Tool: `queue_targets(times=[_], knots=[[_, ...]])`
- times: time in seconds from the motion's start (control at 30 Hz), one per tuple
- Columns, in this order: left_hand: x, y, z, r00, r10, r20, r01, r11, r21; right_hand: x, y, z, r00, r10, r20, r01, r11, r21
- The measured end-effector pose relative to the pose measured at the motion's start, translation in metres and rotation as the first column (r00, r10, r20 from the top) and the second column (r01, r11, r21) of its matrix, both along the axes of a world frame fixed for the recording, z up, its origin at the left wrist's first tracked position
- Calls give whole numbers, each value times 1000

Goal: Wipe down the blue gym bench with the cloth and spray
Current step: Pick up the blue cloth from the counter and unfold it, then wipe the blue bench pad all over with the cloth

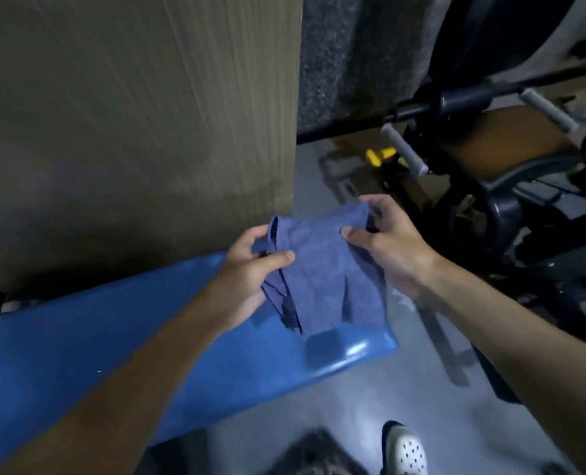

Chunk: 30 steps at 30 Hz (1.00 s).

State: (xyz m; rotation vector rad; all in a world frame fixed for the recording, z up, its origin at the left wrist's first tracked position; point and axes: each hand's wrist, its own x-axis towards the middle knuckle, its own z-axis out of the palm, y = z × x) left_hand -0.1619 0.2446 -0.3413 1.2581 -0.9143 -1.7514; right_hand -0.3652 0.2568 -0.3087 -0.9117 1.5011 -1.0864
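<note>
Hands out front: my L hand and R hand each pinch the cloth, stretched btwn them above bench end. Grey floor, cardboard behind.

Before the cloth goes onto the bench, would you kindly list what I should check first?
1. Purple-blue terry cloth held in both hands: ok.
2. Left hand grip on its left edge, right hand grip on its right: ok.
3. Cloth over the end of the glossy blue padded bench: ok.
4. Cloth spread flat: not ok, creased.
5. Spray bottle at hand: cannot tell, none in view.
6. Bench already sprayed: cannot tell.
</note>
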Motion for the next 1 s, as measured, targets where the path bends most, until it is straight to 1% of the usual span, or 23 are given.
queue_targets(times=[0.03,0.07,0.1,0.13,0.17,0.2,0.23,0.3,0.37,0.43,0.5,0.53,0.63,0.7,0.77,0.8,0.83,0.87,0.9,0.93,1.0], knots=[[4,0,-22,998,-35,44,35,999,5,-5,1,-23,997,-4,-73,6,999,32],[8,0,-48,981,-87,173,90,996,-11,-11,1,-46,970,55,-238,-36,996,84],[13,0,-76,933,-132,335,153,988,-38,-14,0,-72,876,177,-448,-110,979,173],[17,1,-100,854,-157,496,217,974,-66,-15,1,-96,694,318,-646,-169,944,283],[21,2,-123,776,-153,612,272,956,-106,-13,5,-118,518,389,-762,-187,921,342],[26,3,-146,691,-135,710,351,922,-166,-8,10,-140,430,398,-810,-211,917,338],[30,3,-164,615,-116,780,439,872,-217,-2,16,-163,390,384,-837,-253,918,304],[35,-1,-189,474,-62,878,611,741,-278,18,29,-201,320,359,-877,-334,909,250],[35,-11,-199,349,-39,936,732,636,-246,32,38,-238,199,343,-918,-381,890,250],[31,-18,-205,218,-9,976,803,570,-174,36,44,-264,109,290,-951,-414,883,221],[31,-24,-209,111,-3,994,836,541,-92,29,43,-274,73,206,-976,-442,884,153],[32,-26,-212,88,8,996,843,533,-78,21,42,-276,59,184,-981,-457,879,138],[34,-19,-215,113,53,992,836,535,-123,-9,39,-277,24,147,-989,-454,883,121],[31,-10,-217,74,46,996,845,527,-87,-25,43,-274,9,166,-986,-420,896,147],[27,-1,-218,-23,29,999,867,498,6,-31,50,-270,26,199,-980,-405,898,171],[25,0,-217,-73,6,997,871,487,61,-31,53,-266,61,220,-974,-403,898,177],[23,1,-215,-107,-26,994,868,485,106,-28,55,-263,117,234,-965,-395,903,171],[21,1,-213,-124,-57,991,860,491,136,-24,55,-260,180,235,-955,-375,914,154],[21,0,-211,-125,-78,989,853,500,148,-21,53,-262,219,218,-951,-348,928,133],[22,-2,-211,-122,-90,988,848,508,151,-18,49,-265,217,197,-956,-330,936,118],[23,-3,-215,-110,-83,991,849,511,137,-16,44,-274,141,173,-975,-335,935,117]])
